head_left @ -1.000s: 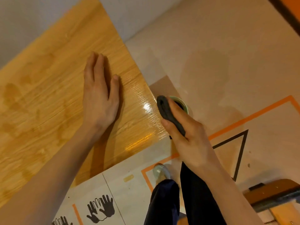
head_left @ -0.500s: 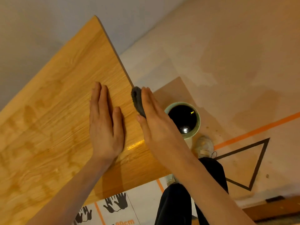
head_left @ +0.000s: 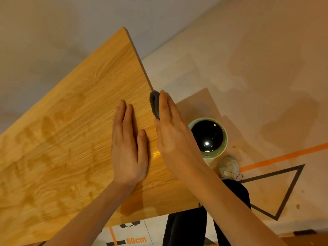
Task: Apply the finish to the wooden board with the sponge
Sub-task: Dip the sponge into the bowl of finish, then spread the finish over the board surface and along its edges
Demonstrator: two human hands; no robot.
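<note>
Right hand (head_left: 174,137) farther up the wooden board (head_left: 74,132), straight-fingered grip on the sponge (head_left: 154,104); left hand (head_left: 126,148) flat, open.

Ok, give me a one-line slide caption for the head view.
Right hand presses the dark sponge against the wooden board edge, left hand flat on top, beside a bowl of dark finish.
</note>
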